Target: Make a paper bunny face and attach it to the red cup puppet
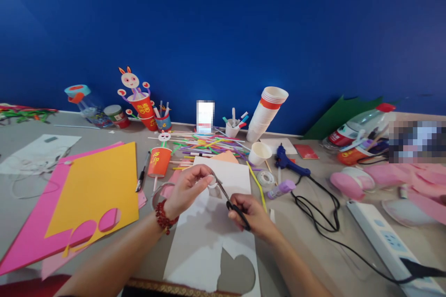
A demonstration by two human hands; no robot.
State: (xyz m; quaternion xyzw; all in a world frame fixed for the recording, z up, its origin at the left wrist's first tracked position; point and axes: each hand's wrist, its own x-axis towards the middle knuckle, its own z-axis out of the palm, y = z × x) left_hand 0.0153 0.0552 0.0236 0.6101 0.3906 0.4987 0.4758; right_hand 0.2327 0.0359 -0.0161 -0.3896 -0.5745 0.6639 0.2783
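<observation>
My left hand (193, 187) pinches a small white paper piece (212, 181) with a rounded edge between thumb and fingers. In my right hand (250, 213) is a pair of black-handled scissors (238, 216), fingers wrapped round the handles. The scissor blades point up and left and lie right beside the paper piece; whether they touch it I cannot tell. Beneath both hands lies a large white sheet (195, 241) with a rounded cut-out near its lower right edge. A red bead bracelet (163, 216) circles my left wrist.
Left lie yellow (104, 185) and pink card (31, 236). Behind the sheet are coloured sticks (216, 146), an orange paper cup (160, 162) and stacked white cups (261, 116). Right are a blue glue gun (291, 162) with a black cord, a purple glue stick (281, 189) and a power strip (386, 236).
</observation>
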